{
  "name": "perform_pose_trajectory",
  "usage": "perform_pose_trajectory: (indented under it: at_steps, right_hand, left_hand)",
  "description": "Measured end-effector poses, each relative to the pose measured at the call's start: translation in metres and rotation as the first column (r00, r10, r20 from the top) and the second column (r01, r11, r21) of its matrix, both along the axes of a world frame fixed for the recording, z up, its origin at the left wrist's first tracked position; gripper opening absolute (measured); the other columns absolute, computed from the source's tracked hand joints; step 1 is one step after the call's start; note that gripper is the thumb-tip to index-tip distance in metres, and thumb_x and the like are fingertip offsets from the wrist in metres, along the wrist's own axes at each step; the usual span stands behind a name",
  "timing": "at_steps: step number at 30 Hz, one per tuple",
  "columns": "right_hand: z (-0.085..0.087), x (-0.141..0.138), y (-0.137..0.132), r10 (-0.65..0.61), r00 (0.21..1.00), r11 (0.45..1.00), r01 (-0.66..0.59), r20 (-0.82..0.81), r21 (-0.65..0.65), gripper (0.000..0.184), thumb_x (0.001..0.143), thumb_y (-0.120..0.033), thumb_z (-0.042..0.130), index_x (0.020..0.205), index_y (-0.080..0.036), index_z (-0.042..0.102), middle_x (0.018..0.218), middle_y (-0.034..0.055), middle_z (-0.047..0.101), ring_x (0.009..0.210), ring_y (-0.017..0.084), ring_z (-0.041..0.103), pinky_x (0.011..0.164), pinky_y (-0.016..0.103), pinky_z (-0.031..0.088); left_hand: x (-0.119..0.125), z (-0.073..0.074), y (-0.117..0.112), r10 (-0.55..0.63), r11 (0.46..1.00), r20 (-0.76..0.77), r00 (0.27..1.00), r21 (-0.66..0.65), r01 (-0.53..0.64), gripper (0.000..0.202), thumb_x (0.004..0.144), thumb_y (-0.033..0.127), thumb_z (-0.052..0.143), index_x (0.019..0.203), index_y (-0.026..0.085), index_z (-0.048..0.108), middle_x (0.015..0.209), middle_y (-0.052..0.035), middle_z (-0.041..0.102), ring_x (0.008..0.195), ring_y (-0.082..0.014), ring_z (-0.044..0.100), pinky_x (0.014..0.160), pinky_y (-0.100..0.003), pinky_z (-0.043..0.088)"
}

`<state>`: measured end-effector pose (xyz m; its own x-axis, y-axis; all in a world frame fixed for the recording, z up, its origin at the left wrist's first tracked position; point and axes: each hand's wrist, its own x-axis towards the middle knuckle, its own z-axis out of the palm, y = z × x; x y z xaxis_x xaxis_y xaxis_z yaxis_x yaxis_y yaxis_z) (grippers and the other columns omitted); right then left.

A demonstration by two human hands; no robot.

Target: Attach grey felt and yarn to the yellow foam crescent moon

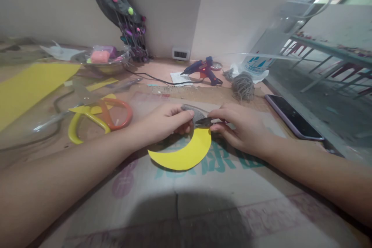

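A yellow paper crescent (pixel 186 157) lies over the printed cardboard in front of me. Its upper part is covered in grey material (pixel 198 114) that looks like wound yarn. My left hand (pixel 177 120) pinches that grey-covered upper end between thumb and fingers. From the right, my right hand (pixel 232 126) is closed with thumb and forefinger on a small dark pointed piece (pixel 204 123), which lies across the border of grey and yellow. Whether this piece is a tool or bunched yarn, I cannot make out. The fingertips of my left hand are partly hidden behind the crescent.
Orange-and-yellow-handled scissors (pixel 116 114) lie at left near a yellow sheet (pixel 35 85). Behind are a bowl (pixel 107 69), a corded glue gun (pixel 200 69) with a red light and a grey yarn ball (pixel 243 86). A phone (pixel 293 116) lies right, near the table edge.
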<state>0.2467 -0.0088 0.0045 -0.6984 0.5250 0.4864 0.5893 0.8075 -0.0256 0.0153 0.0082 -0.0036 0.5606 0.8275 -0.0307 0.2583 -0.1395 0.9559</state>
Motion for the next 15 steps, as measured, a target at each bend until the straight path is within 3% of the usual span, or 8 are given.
perform_pose_trajectory:
  at_steps: [15]
  right_hand:
    - [-0.0009, -0.0009, -0.0002, 0.016, 0.999, 0.995, -0.02, 0.042, 0.098, 0.022, 0.095, -0.028, 0.051, 0.099, -0.012, 0.065, 0.074, 0.0059, 0.062, 0.067, 0.016, 0.053, 0.06, 0.027, 0.038]
  left_hand:
    - [0.0001, -0.0019, 0.002, -0.052, 0.996, -0.011, 0.999, 0.072, 0.053, 0.038, 0.093, 0.034, 0.043, 0.064, 0.015, 0.06, 0.058, 0.0017, 0.055, 0.053, -0.0082, 0.048, 0.052, -0.02, 0.037]
